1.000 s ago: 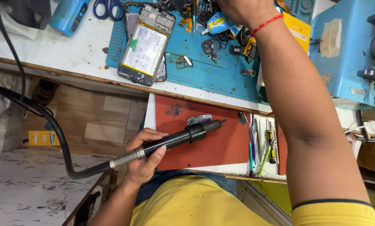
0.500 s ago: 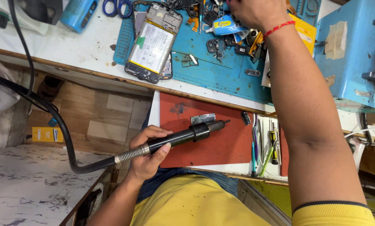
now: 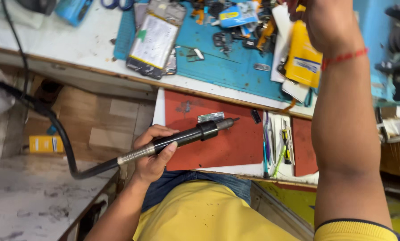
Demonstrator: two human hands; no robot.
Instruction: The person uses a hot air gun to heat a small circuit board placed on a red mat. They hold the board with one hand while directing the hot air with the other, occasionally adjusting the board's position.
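Head view. Our left hand [image 3: 153, 154] is wrapped around a black hot-air handpiece [image 3: 186, 136], whose nozzle lies just above a red mat [image 3: 226, 147] on a pulled-out drawer. A black hose [image 3: 53, 120] runs from the handpiece's spring collar leftward and up. Our right hand [image 3: 320, 22] reaches over the desk [image 3: 84, 44] toward a yellow packet [image 3: 303, 58]; its fingers are cut off by the frame, so we cannot tell their grip. An opened phone [image 3: 154, 40] lies on the blue work mat [image 3: 226, 71]. Tweezers and small tools [image 3: 276, 145] lie beside the red mat.
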